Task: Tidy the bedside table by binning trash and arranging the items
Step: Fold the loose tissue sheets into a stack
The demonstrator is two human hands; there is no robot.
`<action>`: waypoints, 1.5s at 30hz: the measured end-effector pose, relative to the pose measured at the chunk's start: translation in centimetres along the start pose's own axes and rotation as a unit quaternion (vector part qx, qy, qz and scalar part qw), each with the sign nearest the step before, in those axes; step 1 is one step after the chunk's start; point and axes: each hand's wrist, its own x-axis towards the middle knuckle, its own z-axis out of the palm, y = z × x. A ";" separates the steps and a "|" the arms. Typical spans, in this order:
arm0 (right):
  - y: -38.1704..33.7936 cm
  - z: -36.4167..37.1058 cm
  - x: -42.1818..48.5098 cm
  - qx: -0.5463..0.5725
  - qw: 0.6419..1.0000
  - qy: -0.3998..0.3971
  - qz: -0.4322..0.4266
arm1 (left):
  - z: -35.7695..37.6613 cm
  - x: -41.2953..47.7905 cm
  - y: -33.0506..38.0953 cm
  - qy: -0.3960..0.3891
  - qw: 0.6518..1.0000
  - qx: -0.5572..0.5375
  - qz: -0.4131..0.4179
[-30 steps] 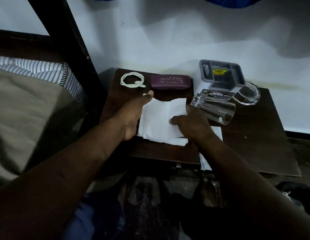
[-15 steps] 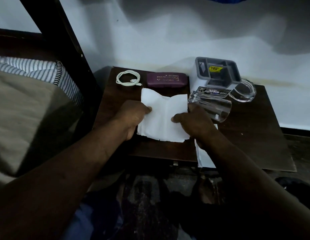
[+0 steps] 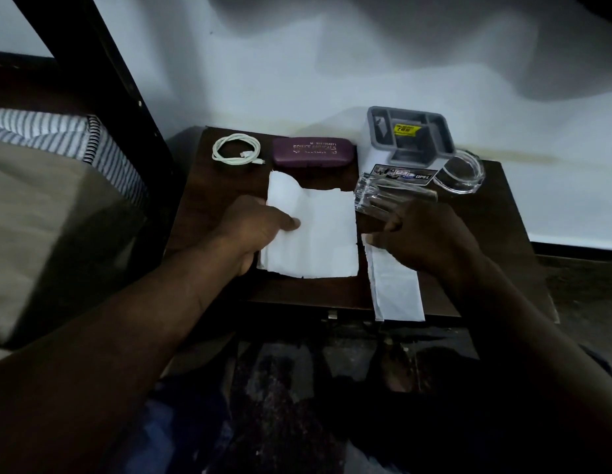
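Pinching a soft white tissue (image 3: 314, 230) flat on the dark wood bench (image 3: 496, 213) with our left hand (image 3: 260, 230), we curl our right hand (image 3: 424, 234) around a clear glass mug (image 3: 393, 196) lying beside a card (image 3: 405, 175) reading OPEL, behind it a maroon case (image 3: 313, 152).

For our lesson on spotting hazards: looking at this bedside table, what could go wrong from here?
1. The clear glass mug lies on its side by the right hand; a nudge might roll it off the dark wooden table.
2. The narrow white paper strip overhangs the front edge and could slip off.
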 end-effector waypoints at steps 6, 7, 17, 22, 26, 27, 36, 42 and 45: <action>2.1 1.1 -0.6 -0.079 0.994 -0.070 0.038 | 0.7 -0.3 0.3 0.015 1.000 0.022 0.007; 1.8 1.4 -0.6 -0.078 0.994 -0.062 0.034 | 0.6 -0.3 0.3 0.016 1.000 0.023 0.010; 0.3 1.0 -0.6 -0.039 0.998 -0.052 0.000 | 0.8 0.0 0.1 0.017 0.999 0.036 0.012; -0.6 -1.2 -0.3 0.244 0.967 -0.078 0.016 | 0.6 0.3 0.0 0.029 0.998 0.049 0.006; -1.7 -3.1 -0.8 0.482 0.870 -0.102 -0.013 | 0.6 0.2 0.1 0.034 0.998 0.044 0.008; -1.9 -3.3 -1.0 0.529 0.842 -0.106 -0.018 | 0.7 0.2 0.0 0.037 0.998 0.043 0.006; -5.3 -0.3 0.0 0.485 0.873 -0.032 0.030 | 0.5 -0.5 0.2 0.020 1.000 0.004 0.024; -7.0 0.6 0.2 0.474 0.880 0.013 0.028 | -0.1 -0.1 0.2 0.138 0.979 0.053 0.144; -7.5 1.0 0.2 0.447 0.893 0.036 0.027 | -0.3 0.0 0.2 0.108 0.980 0.055 0.159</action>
